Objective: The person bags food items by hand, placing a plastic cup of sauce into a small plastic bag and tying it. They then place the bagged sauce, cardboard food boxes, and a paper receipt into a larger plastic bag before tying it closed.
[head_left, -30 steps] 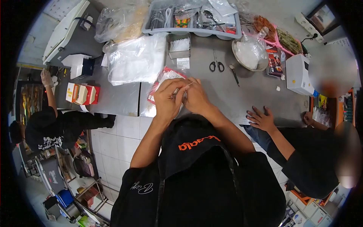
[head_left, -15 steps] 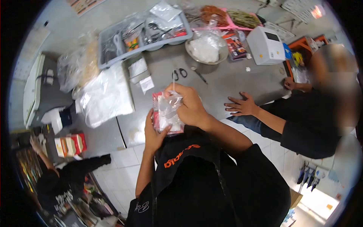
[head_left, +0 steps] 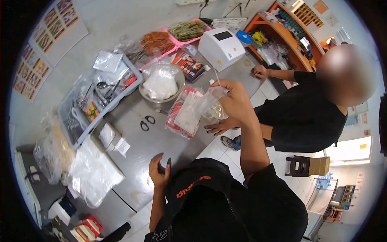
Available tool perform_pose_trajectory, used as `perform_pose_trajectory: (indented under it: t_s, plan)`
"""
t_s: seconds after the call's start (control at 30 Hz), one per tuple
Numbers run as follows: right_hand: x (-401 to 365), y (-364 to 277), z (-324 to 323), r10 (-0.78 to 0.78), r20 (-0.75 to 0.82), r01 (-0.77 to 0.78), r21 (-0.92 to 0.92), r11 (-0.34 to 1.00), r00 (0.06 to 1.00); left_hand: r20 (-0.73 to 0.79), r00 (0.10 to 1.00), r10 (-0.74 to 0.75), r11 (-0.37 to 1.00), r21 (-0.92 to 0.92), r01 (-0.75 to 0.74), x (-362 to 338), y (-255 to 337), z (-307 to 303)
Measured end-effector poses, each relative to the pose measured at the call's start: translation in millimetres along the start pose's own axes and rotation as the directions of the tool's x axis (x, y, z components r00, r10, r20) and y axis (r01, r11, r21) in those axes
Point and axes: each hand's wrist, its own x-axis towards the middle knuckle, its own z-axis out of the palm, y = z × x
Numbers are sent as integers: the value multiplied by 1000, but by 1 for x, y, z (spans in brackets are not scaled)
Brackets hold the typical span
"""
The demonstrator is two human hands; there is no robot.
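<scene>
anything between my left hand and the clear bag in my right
Only open counter lies between the left hand and the clear bag, raised in the right hand. A co-worker's hand rests just under the bag, close to that path.

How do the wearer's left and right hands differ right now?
Height: the right hand is raised above the counter; the left hand sits low at the counter's near edge.
Grip: the right hand is closed on a clear bag; the left hand looks empty, fingers loosely curled.
Both hands are bare.
</scene>
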Motion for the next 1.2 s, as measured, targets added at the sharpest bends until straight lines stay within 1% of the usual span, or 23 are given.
perform_pose_trajectory:
  t_s: [0.07, 0.1, 0.17, 0.23, 0.27, 0.3, 0.4, 0.43, 0.53, 0.6, 0.67, 0.77, 0.87, 0.97, 1.0, 1.07, 1.1, 1.17, 1.2]
  plan:
    - [12, 8, -16, 25, -51, -29, -81, 996, 998, 0, 999, 46, 999, -3, -46, 1, 2, 1]
    - [19, 15, -23, 24, -72, -32, -111, 993, 997, -17, 999, 39, 999, -21, -39, 0, -1, 2]
    - [34, 33, -36, 18, -108, -36, -167, 985, 994, 1, 1000, 15, 999, 31, -15, -1, 2, 0]
    - [50, 63, -48, 50, -153, -84, -220, 972, 987, 41, 999, 11, 995, 99, -15, 0, -2, -2]
    - [56, 78, -55, 70, -173, -112, -243, 963, 982, 43, 999, 11, 994, 104, -16, 1, -4, -1]
    - [60, 90, -62, 49, -165, -89, -248, 965, 985, 47, 999, 8, 994, 112, -14, 0, -4, 0]
    - [78, 130, -79, 109, -184, -154, -252, 955, 977, 62, 998, -17, 992, 124, 9, -2, -5, -1]
    - [81, 138, -82, 108, -215, -172, -308, 936, 971, 70, 997, -23, 992, 123, 14, -2, -6, 1]
    - [91, 201, -75, 81, -388, -179, -225, 958, 918, 61, 998, 0, 993, 118, -7, -5, -10, 4]
    - [87, 206, -69, 148, -436, -239, -162, 957, 888, 66, 998, 24, 991, 127, -32, -8, -12, 6]
    - [80, 213, -62, 198, -464, -300, -156, 941, 863, 79, 996, 49, 989, 132, -59, -7, -16, 7]
    - [74, 221, -58, 171, -530, -279, -128, 952, 830, 99, 994, 52, 985, 158, -68, -6, -8, 6]
    - [69, 209, -58, 59, -596, -248, -240, 939, 801, 101, 993, 60, 981, 177, -78, -7, -4, 5]
    - [53, 185, -58, 69, -538, -234, -245, 941, 840, 83, 990, 109, 979, 162, -122, -8, -5, 5]
    - [46, 181, -50, -59, -630, -180, -309, 934, 774, 72, 989, 128, 981, 140, -137, -8, -4, 5]
    - [30, 167, -33, -324, -745, -98, -460, 883, 583, 54, 987, 153, 984, 81, -157, -11, -8, 8]
    - [14, 155, -27, -346, -747, -49, -450, 891, 567, 44, 987, 156, 986, 51, -158, -13, -15, 9]
    - [-29, 109, -3, -397, -740, 71, -431, 900, 543, 8, 988, 153, 988, -6, -153, -17, -18, 12]
    - [-53, 104, 20, -336, -696, 60, -389, 919, 634, 19, 985, 174, 985, 16, -174, -17, -16, 12]
